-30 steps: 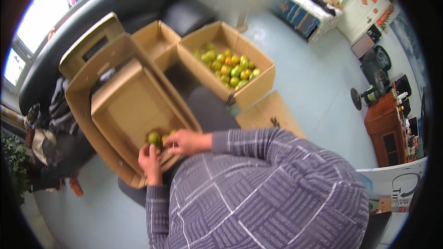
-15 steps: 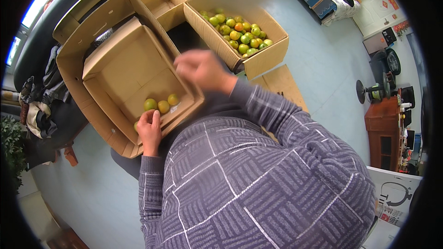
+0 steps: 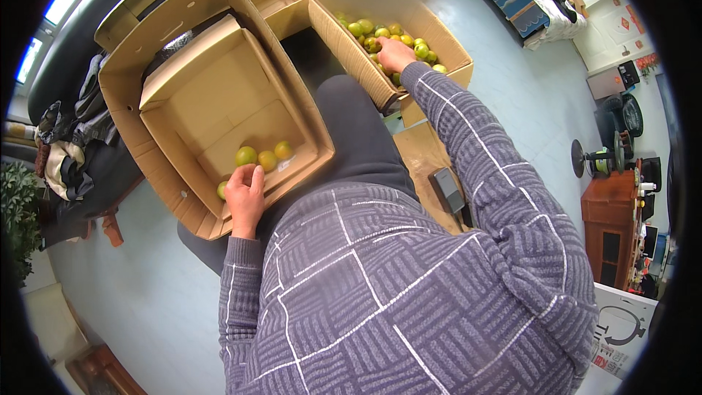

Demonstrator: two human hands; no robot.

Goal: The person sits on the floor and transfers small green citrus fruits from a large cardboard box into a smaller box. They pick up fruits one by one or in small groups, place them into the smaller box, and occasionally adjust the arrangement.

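In the far fruit box (brown cardboard), right hand.

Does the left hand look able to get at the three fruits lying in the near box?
Probably yes. The left hand rests on the near box's front edge, the fruits lie uncovered just beyond its fingers, and the box is open on top.

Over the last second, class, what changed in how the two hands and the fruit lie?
The right hand left the near box, swung across and now reaches into the fruit-filled box, touching the green-yellow fruit. The left hand stayed on the near box's front edge; three fruits remain there.
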